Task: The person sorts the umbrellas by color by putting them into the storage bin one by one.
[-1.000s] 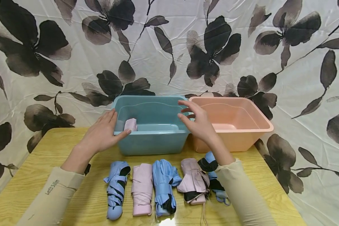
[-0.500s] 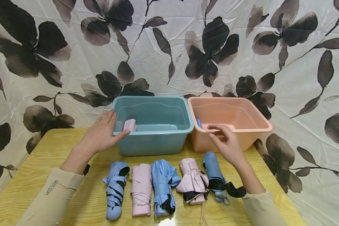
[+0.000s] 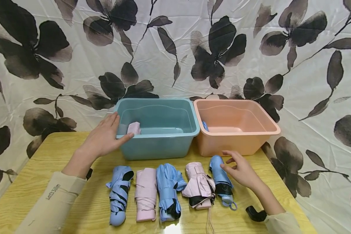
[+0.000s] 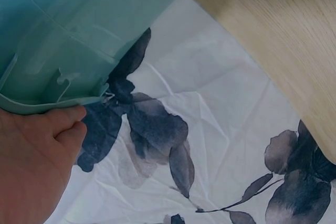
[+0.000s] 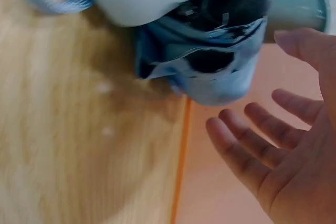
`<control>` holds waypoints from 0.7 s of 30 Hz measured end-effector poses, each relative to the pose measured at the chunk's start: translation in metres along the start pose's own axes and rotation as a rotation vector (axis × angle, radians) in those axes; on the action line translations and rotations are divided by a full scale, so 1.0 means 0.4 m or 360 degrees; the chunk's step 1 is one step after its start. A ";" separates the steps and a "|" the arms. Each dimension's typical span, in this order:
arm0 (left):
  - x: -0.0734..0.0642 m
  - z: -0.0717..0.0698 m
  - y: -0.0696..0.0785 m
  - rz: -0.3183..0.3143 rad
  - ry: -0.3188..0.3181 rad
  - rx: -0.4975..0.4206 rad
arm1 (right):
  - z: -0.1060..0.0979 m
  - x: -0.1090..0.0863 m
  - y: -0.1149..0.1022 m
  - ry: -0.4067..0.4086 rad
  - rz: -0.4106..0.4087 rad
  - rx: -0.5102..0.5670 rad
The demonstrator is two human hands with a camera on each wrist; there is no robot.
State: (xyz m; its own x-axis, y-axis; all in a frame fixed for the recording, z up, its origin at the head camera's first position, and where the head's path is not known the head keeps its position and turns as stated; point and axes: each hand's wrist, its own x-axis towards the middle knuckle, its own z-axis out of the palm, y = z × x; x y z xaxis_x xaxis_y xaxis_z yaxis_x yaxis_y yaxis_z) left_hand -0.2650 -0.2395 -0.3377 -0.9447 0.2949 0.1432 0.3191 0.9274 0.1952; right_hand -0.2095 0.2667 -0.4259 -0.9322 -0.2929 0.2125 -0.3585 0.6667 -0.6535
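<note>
Hovering by the far-right blue umbrella (image 3: 221, 178): right hand (image 3: 242, 171), fingers apart and loosely bent, nothing in them.
Umbrella's lying on the wood table (image 3: 89, 211) just in front of the peach bin (image 3: 237, 143); left hand (image 3: 100, 136) rests on the teal bin (image 3: 158, 148), fingers pretty straight.

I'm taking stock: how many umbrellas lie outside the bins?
5, left to right on the table: blue umbrella, pink one, middle blue one, second pink one, last blue one. Others may be hidden.

A furled blue umbrella (image 3: 220, 177) lies right of lower centre near the right hand (image 3: 242, 171); mid-frame, the left hand (image 3: 102, 139) touches a teal bin (image 3: 157, 148).
</note>
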 end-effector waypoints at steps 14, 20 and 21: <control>-0.006 -0.002 0.000 -0.0002 -0.0020 0.0022 | 0.032 -0.005 0.014 -0.0280 -0.0002 -0.0264; -0.006 -0.002 0.002 -0.0005 -0.0015 0.0017 | 0.047 0.004 0.015 -0.0288 -0.0015 -0.0284; -0.006 -0.002 0.004 -0.0007 -0.0018 0.0018 | 0.048 0.006 0.015 -0.0286 -0.0013 -0.0281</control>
State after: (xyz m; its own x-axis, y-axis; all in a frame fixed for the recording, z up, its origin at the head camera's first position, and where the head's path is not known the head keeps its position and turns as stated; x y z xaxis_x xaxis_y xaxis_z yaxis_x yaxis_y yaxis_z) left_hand -0.2622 -0.2391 -0.3369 -0.9470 0.2933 0.1311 0.3140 0.9313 0.1848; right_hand -0.2129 0.2567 -0.4433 -0.9111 -0.4055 0.0740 -0.3837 0.7687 -0.5117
